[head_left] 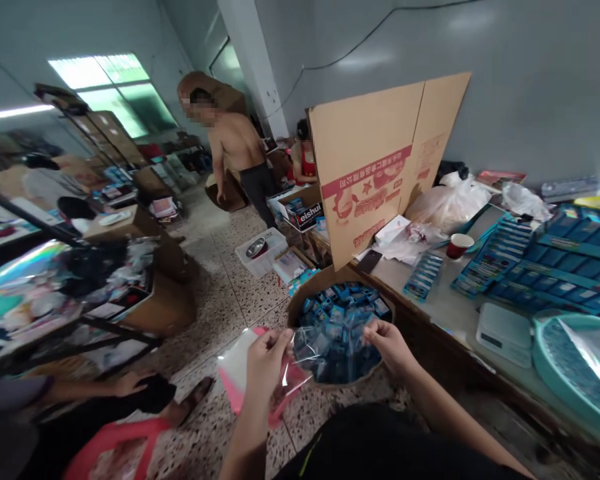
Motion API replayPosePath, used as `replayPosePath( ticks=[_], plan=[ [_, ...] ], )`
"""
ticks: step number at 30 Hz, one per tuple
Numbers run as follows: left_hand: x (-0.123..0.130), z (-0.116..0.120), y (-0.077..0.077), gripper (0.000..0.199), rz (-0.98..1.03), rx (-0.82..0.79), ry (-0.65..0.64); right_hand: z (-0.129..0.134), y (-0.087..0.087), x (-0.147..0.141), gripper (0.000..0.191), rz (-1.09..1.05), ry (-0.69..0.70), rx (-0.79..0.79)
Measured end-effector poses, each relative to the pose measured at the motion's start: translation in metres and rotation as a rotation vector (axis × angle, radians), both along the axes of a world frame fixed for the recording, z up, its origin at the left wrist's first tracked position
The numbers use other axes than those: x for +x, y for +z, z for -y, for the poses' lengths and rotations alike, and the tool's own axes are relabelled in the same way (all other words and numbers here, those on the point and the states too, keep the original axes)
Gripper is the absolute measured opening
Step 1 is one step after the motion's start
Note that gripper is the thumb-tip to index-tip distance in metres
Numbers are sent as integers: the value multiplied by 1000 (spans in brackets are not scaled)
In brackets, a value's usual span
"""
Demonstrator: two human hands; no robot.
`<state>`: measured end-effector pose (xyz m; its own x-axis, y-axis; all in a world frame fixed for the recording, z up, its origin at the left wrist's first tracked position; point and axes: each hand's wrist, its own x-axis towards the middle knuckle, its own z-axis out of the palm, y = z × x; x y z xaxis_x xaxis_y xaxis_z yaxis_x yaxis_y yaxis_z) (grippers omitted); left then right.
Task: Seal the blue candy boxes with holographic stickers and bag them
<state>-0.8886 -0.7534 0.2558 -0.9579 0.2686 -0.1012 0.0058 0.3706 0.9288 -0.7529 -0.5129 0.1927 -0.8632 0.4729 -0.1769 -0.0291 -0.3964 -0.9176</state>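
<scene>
A clear plastic bag (307, 343) is stretched between my two hands. My left hand (273, 357) pinches one side of it, thumb against the fingers. On the other side, my right hand (387, 340) grips the bag's edge between thumb and fingers. Below and beyond the bag stands a round cardboard container (300, 287) filled with many small blue boxes (350, 300), some of them seen through the film. Under my left hand is a pink stool (235, 397), partly covered by a whitish sheet or bag (237, 357).
At right, a long table (443, 313) bears a scale (505, 333), a turquoise basin (545, 373), a paper cup (459, 245) and rows of blue packs (555, 260). A cardboard sheet (380, 133) stands upright behind. One person (240, 147) stands ahead; another sits at lower left.
</scene>
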Motion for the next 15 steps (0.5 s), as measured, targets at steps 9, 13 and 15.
replayPosePath(
  ticks=[9, 13, 15],
  plan=[
    [62, -51, 3, 18, -630, 11, -61, -12, -7, 37, 65, 178, -170, -138],
    [111, -90, -3, 26, -584, -25, -466, -6, -2, 51, 63, 101, -95, -161],
    [126, -103, -12, 36, -534, -76, -447, -1, 1, 59, 59, 104, -25, -161]
  ],
)
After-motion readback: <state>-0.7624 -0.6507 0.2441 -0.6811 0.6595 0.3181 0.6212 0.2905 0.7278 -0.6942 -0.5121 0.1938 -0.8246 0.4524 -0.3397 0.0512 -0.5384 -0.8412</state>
